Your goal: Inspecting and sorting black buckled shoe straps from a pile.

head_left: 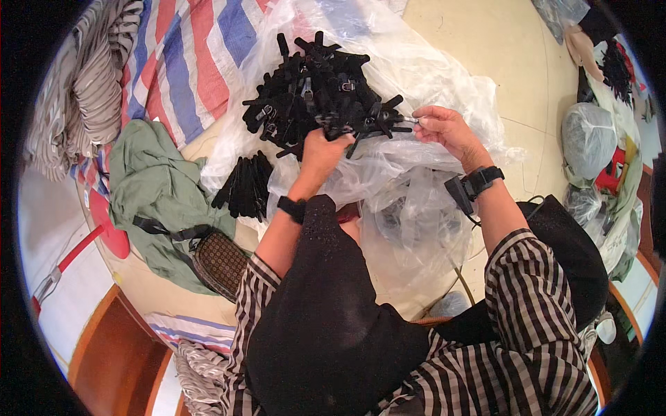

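Observation:
A heap of black fabric straps with metal buckles (pixel 305 87) lies on clear plastic sheeting in front of me. My left hand (pixel 320 158) is closed at the heap's near edge, its fingers around part of a black strap and partly blurred. To the right of the heap, my right hand (pixel 447 132) pinches a small, thin metal piece (pixel 409 120) between thumb and fingertips. That piece points at the black straps; its exact kind is too small to make out. A neat bundle of black strips (pixel 244 186) rests to the left of my left wrist.
Clear plastic sheeting (pixel 461 83) spreads under the heap, and a clear plastic bag (pixel 416 215) lies between my arms. On the left are a green cloth (pixel 156 173), a brown patterned pouch (pixel 218 260) and a striped tarp (pixel 201 55). Wrapped bundles (pixel 590 135) line the right.

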Action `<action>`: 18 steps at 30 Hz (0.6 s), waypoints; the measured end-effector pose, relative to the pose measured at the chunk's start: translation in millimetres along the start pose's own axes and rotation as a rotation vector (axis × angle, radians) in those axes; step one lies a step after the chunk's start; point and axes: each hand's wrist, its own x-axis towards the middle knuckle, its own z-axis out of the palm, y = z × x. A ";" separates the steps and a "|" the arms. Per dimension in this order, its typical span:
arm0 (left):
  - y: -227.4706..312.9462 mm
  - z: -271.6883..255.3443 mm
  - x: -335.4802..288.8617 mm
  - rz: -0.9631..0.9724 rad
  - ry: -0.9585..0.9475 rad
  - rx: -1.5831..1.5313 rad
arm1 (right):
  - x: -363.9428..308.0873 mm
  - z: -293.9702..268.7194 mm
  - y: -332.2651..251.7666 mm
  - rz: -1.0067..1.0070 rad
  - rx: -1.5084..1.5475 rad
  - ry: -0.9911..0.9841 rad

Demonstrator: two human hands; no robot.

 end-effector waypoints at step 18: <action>-24.8 42.5 12.4 0.148 -0.186 1.041 | 14.8 23.6 58.0 0.106 0.038 0.163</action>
